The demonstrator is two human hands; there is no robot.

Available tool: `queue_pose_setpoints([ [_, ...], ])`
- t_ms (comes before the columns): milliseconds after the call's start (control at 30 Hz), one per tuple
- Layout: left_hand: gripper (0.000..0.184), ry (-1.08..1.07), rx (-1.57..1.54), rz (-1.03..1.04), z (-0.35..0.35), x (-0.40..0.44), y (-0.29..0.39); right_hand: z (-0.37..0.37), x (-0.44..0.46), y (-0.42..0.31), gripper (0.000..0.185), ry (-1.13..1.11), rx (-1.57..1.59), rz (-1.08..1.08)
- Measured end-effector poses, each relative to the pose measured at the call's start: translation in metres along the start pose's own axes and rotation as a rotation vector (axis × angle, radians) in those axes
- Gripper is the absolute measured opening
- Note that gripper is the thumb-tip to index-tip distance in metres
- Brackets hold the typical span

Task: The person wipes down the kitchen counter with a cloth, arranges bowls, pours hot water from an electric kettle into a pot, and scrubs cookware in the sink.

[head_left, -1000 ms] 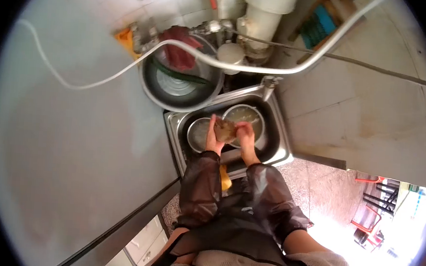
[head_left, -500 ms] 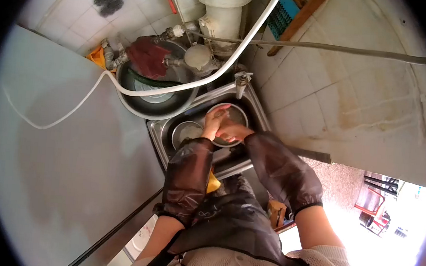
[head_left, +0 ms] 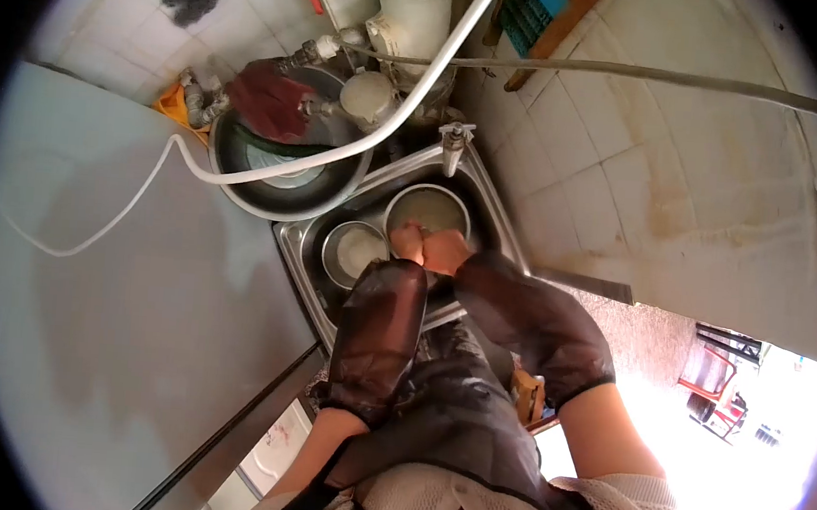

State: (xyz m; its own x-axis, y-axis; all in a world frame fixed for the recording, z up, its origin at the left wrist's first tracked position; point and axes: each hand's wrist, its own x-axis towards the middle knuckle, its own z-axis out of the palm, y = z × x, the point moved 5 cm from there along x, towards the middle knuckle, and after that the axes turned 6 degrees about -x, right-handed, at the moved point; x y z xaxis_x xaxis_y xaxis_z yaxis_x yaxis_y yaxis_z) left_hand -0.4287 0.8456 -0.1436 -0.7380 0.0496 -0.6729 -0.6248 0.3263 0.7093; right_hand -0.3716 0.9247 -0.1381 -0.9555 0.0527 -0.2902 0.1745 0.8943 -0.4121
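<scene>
My left hand and my right hand are side by side at the near edge of a round metal bowl with cloudy liquid. Both look closed, with fingers curled; whatever they hold, if anything, is hidden. The bowl stands in the right part of a steel sink. Left of my hands, a smaller metal bowl holds something pale. Dark translucent sleeves cover my forearms.
A large metal basin left of the tap holds a dark red cloth and a long green vegetable. A white hose crosses above it. A grey surface lies left; a tiled wall rises right.
The brownish item seen in my hands a second ago is no longer visible. My hands have come together and curled, moving to the bowl's near edge. The camera view has shifted.
</scene>
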Motion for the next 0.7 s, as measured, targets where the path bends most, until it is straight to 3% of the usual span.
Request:
queue_pose_setpoints([
  [33,0.020,-0.002,0.002,-0.002,-0.002,0.013,-0.016,-0.002,-0.002,-0.003,0.036,-0.033,-0.072,-0.025],
  [100,0.027,-0.424,-0.621,-0.276,0.017,0.062,-0.080,-0.004,0.000,-0.006,0.036,-0.057,-0.145,-0.049],
  [133,0.027,-0.425,-0.621,-0.277,0.006,0.043,-0.070,-0.001,-0.002,-0.005,0.036,-0.036,-0.019,-0.038],
  [200,0.036,-0.757,-0.901,-0.247,-0.006,-0.005,-0.030,-0.004,-0.002,-0.009,0.036,-0.004,0.108,-0.028],
  [233,0.036,-0.757,-0.901,-0.248,-0.007,-0.017,-0.015,-0.002,-0.010,-0.009,0.032,-0.249,0.655,0.184],
  [300,0.038,-0.710,-0.657,-0.016,-0.017,-0.037,0.004,0.021,-0.027,-0.013,0.027,-0.506,1.211,0.412],
  [367,0.039,-0.718,-0.614,0.047,-0.020,-0.045,0.018,0.056,-0.025,-0.005,0.018,-0.614,1.495,0.070],
  [400,0.041,-0.731,-0.569,0.115,-0.021,-0.048,0.026,0.063,-0.021,-0.004,0.015,-0.636,1.553,0.065],
  [467,0.039,-0.706,-0.623,0.057,-0.018,-0.042,0.020,0.078,-0.013,-0.002,0.008,-0.684,1.668,0.058],
  [500,0.039,-0.658,-0.550,0.101,-0.015,-0.028,0.009,0.075,-0.013,-0.008,0.005,-0.894,1.742,0.117],
  [533,0.040,-0.610,-0.476,0.144,-0.013,-0.025,0.009,0.064,-0.019,-0.018,0.005,-1.002,1.778,0.145],
  [567,0.029,-0.552,-0.435,0.159,-0.013,-0.024,0.007,0.053,-0.025,-0.029,0.006,-1.110,1.805,0.179],
  [633,0.023,-0.460,-0.456,0.125,-0.010,-0.025,0.006,0.017,-0.028,-0.026,0.012,-0.575,1.127,0.396],
  [700,0.018,-0.367,-0.475,0.092,-0.007,-0.019,0.001,0.023,-0.021,-0.024,0.013,-0.504,0.955,0.418],
])
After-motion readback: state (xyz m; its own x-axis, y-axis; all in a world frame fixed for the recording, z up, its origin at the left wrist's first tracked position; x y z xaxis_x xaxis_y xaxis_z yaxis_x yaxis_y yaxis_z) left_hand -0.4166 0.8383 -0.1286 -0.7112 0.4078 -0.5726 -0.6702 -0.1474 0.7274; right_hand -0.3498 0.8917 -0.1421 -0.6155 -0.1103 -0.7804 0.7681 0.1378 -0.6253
